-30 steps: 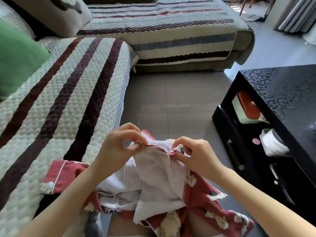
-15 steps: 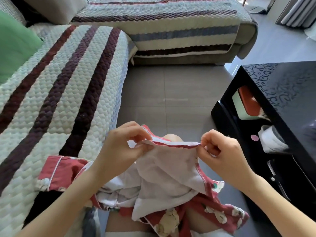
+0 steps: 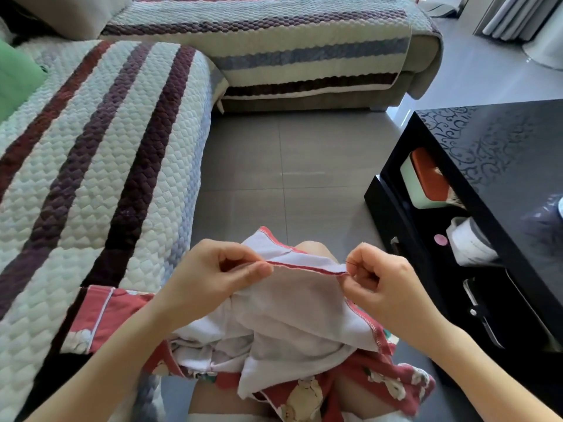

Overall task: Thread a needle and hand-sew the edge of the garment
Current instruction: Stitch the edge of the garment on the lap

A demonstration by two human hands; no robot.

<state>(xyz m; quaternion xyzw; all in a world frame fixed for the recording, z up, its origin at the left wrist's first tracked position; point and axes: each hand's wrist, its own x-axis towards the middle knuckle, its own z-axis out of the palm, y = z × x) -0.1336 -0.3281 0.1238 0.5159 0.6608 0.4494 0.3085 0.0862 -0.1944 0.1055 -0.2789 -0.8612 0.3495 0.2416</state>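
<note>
A red garment (image 3: 292, 315) with a bear print lies inside out over my lap, its pale lining facing up. Its red-stitched edge (image 3: 307, 268) is stretched straight between my hands. My left hand (image 3: 210, 278) pinches the left end of that edge between thumb and forefinger. My right hand (image 3: 384, 284) pinches the right end, fingers curled. A thin dark line, the needle (image 3: 351, 263) or thread, shows at my right fingertips; most of it is hidden.
A quilted striped sofa (image 3: 91, 166) runs along the left and back, with a green cushion (image 3: 15, 77) at the far left. A black coffee table (image 3: 493, 184) stands right, its lower shelf holding a box (image 3: 426, 181), tape rolls (image 3: 469, 245) and small tools. Grey tiled floor (image 3: 289, 166) lies between.
My right hand has moved right, away from the left, pulling the folded edge out taut and straight. The camera has tilted down slightly.
</note>
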